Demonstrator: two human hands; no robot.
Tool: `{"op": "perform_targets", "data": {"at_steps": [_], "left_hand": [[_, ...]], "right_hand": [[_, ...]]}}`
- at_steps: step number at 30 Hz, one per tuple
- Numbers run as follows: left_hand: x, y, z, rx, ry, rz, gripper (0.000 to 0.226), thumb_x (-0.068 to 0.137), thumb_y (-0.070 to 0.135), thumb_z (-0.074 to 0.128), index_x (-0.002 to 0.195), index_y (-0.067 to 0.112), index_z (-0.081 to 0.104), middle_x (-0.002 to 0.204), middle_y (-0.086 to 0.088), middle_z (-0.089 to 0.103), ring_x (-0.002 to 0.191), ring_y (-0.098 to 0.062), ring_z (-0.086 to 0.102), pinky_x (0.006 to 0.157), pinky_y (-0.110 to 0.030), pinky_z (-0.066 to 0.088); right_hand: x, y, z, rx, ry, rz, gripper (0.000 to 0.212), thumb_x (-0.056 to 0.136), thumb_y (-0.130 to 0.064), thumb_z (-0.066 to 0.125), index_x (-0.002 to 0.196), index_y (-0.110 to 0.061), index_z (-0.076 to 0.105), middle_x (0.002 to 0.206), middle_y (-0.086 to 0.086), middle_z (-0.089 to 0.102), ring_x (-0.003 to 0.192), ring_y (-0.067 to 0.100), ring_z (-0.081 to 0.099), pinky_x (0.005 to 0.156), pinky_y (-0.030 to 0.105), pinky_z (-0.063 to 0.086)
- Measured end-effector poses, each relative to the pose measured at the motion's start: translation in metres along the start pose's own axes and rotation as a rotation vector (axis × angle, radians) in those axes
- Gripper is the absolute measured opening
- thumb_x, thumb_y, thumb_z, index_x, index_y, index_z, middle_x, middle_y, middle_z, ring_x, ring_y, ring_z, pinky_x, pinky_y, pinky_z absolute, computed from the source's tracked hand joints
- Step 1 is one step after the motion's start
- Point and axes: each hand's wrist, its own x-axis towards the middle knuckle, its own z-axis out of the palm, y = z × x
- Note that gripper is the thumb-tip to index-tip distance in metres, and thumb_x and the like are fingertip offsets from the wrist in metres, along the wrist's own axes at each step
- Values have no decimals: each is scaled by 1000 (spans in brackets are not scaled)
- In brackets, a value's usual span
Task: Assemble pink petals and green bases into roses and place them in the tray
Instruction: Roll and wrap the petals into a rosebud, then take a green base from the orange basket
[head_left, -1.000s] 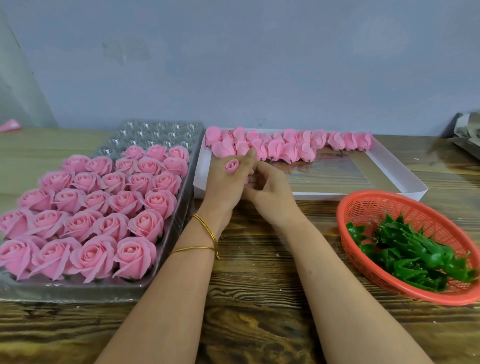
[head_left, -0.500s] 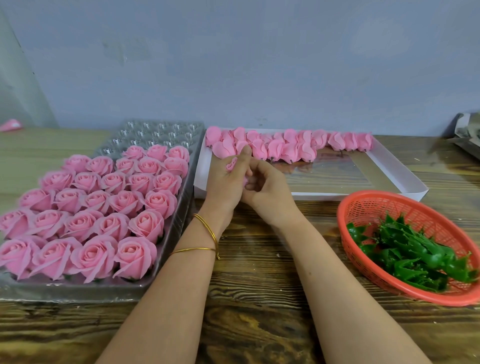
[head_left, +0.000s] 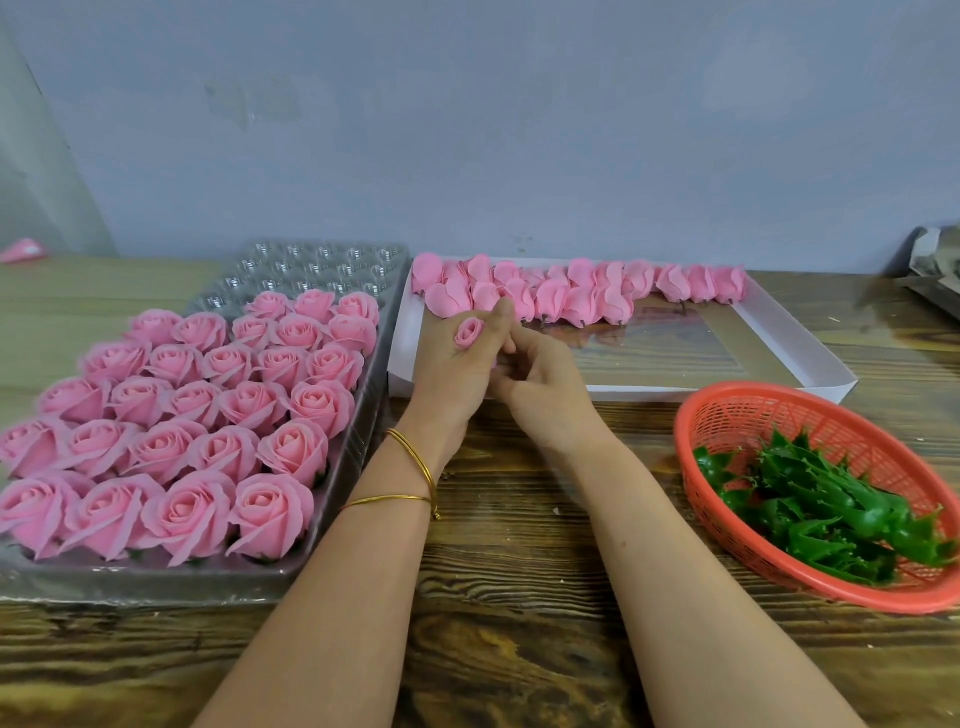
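Handling estimate: the pink bud (head_left: 469, 332) looks like thin foam or soap-sheet petals, so it is judged very light, soft and easy to crease or tear, with a matte skin that should not slip. The best hold is low on the bud, around its base and stub, with light pressure and the outer petal edges left untouched. Position: the bud sits in the left hand (head_left: 451, 376), above the front edge of the white box (head_left: 810, 358), face up and slightly tilted toward the camera. The left fingers (head_left: 501, 314) are curled around its lower half, the forefinger rising beside it on the right and the thumb side hidden behind the petals. The right hand (head_left: 545, 392) is pressed against the left, its fingers bent inward at the bud's underside. A trace of pink shows between the two hands, but I cannot tell whether the right fingers pinch anything. Loose petals (head_left: 571, 296) line the box's far edge, just beyond the fingertips. Green bases (head_left: 831, 514) lie in the orange basket (head_left: 727, 410), well apart to the right. Finished roses (head_left: 270, 514) fill the near rows of the tray (head_left: 156, 584) on the surface (head_left: 519, 551), and its far cells are unfilled.
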Motion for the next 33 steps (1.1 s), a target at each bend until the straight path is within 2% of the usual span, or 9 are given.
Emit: {"op": "perform_targets", "data": {"at_steps": [4,7,10,12,17,22,26,29,33], "left_hand": [[1,-1,0,-20,22,-34,44,88,50,58,51,26,54,73,-15,54,72,-24,56,68,-34,50],[4,-3,-1,-72,78,-32,43,95,42,56,57,21,59,74,-15,63,71,-21,65,64,-32,55],[7,-6,-1,-78,112,0,42,96,38,55,64,12,65,71,-12,67,70,-20,67,68,-35,57],[7,-6,-1,-98,139,18,45,97,34,54,56,20,63,63,-3,65,67,-13,65,66,-29,56],[6,-6,-3,3,181,67,52,99,38,50,49,23,54,48,6,54,50,-6,53,54,-19,47],[5,-3,-5,16,167,23,49,98,41,49,54,21,50,49,9,49,50,-6,46,52,-18,41],[4,-3,-4,33,149,28,50,98,42,49,50,26,50,49,8,47,50,-6,45,52,-17,40],[4,-3,-3,57,164,27,56,98,43,49,45,28,50,46,9,47,47,-3,46,50,-13,40],[5,-5,-4,61,171,37,56,98,43,50,44,29,51,45,10,47,47,-1,47,49,-12,41]], "right_hand": [[0,-4,2,-62,29,-20,27,82,18,58,104,3,65,88,3,67,76,1,62,76,21,54],[0,-6,5,-62,106,-6,30,81,15,59,105,-1,67,88,6,69,76,4,63,78,28,56],[3,-10,2,-53,219,-2,28,80,13,62,95,-9,65,84,0,68,72,0,63,70,18,53],[7,-16,-7,-84,304,-7,26,80,11,63,92,-12,62,81,-1,67,73,4,64,68,15,51],[9,-44,-41,-273,416,1,28,77,6,63,72,-22,62,62,-5,59,66,18,60,70,33,51],[-2,-76,-87,-543,510,58,27,73,4,58,63,-21,64,61,-1,62,61,16,56,60,24,44],[-19,-85,-111,-827,540,234,18,76,3,55,81,6,71,80,31,65,66,33,53,59,28,37],[-25,-84,-123,-943,477,446,22,77,4,57,92,8,72,95,29,68,85,39,59,63,35,46],[-28,-80,-130,-1056,272,670,17,76,-2,72,93,-1,74,97,20,66,84,32,58,68,34,44]]}}
